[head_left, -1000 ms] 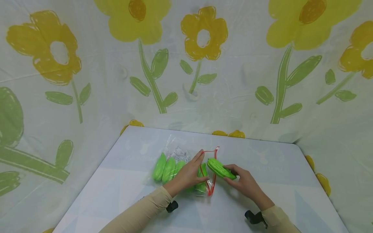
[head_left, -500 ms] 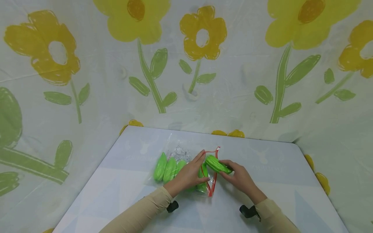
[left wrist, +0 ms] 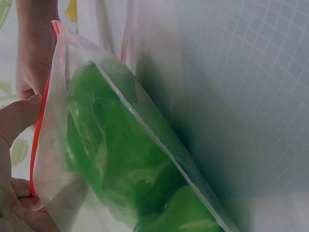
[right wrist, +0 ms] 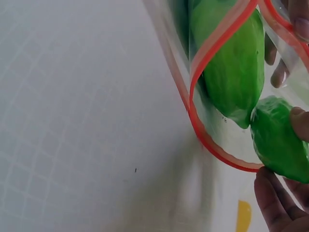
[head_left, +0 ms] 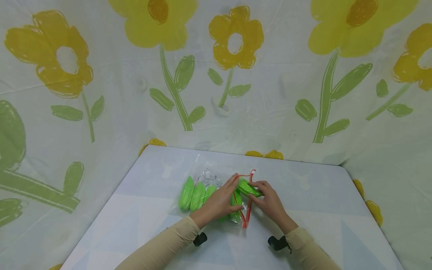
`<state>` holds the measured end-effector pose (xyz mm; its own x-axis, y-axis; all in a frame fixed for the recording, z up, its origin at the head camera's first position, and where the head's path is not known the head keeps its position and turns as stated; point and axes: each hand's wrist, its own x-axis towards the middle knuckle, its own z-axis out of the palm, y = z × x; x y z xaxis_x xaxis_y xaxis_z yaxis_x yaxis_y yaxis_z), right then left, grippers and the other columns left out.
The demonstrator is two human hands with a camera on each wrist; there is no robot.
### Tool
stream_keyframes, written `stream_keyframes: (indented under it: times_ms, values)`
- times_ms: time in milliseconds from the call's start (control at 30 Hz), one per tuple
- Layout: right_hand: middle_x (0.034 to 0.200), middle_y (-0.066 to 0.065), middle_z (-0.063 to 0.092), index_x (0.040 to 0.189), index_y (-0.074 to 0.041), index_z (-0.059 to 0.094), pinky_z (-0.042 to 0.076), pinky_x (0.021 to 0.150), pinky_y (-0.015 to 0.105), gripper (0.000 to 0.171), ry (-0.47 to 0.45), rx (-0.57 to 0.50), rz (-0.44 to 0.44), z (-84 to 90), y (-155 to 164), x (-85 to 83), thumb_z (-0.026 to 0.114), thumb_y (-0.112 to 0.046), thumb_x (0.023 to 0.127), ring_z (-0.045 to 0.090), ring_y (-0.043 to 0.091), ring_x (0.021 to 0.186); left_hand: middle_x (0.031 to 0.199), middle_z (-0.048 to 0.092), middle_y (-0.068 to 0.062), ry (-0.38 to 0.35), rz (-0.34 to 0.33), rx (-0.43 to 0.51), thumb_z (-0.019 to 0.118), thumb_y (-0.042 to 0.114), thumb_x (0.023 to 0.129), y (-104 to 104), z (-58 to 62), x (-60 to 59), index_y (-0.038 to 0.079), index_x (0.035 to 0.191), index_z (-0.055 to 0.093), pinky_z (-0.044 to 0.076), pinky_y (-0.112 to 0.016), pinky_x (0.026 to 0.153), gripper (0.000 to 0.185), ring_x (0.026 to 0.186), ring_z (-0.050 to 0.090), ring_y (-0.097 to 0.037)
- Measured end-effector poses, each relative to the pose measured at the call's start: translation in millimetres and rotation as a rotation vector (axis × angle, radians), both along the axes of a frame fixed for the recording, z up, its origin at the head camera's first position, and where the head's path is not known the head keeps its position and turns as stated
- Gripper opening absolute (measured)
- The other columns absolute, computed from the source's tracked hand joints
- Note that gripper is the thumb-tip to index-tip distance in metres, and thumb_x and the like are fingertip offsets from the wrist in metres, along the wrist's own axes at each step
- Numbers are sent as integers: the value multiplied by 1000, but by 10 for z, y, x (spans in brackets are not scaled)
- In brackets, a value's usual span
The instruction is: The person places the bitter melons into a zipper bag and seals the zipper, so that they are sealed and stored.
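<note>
A clear plastic zip bag (head_left: 248, 214) with a red-edged mouth lies mid-table, its mouth facing right. Several ridged green bitter melons (head_left: 185, 193) are inside. My left hand (head_left: 217, 202) lies over the bag and holds its mouth apart; in the left wrist view its thumb (left wrist: 19, 118) touches the red strip. My right hand (head_left: 271, 202) grips one bitter melon (head_left: 248, 188) by its near end. In the right wrist view the held bitter melon (right wrist: 277, 137) is at the mouth, its tip beside another melon (right wrist: 231, 72) in the bag. The left palm hides part of the bag.
A crumpled clear bundle (head_left: 207, 176) shows at the bag's far side. The pale table (head_left: 303, 225) extends around it, with a flower-printed curtain (head_left: 270, 105) behind. Dark wrist devices (head_left: 277, 243) sit by both cuffs.
My right hand has moved left, bringing the bitter melon from beside the bag into its mouth. My left hand and the bag have hardly moved.
</note>
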<state>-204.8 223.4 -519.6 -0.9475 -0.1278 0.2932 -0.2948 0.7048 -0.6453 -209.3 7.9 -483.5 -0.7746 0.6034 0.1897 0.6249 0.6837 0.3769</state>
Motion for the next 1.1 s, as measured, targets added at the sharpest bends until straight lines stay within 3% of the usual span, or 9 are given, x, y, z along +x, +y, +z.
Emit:
stream_keyframes:
  times_ms: [567, 1100]
  values:
    - [117, -3, 57, 124, -20, 56, 54, 79, 30, 45, 57, -43, 69, -78, 119, 97, 71, -22, 82, 61, 10, 91, 156, 5, 3, -10, 8, 32, 71, 47, 78, -17, -25, -19, 7, 149, 16, 47, -32, 92, 98, 130, 39, -20]
    - [106, -8, 63, 113, -19, 63, 53, 72, 24, 33, 103, -95, 5, -75, 14, 25, 72, -18, 82, 59, 4, 82, 156, 5, 2, -28, 6, 26, 68, 50, 79, -31, -28, -20, 7, 149, 17, 48, -32, 89, 97, 127, 42, -21]
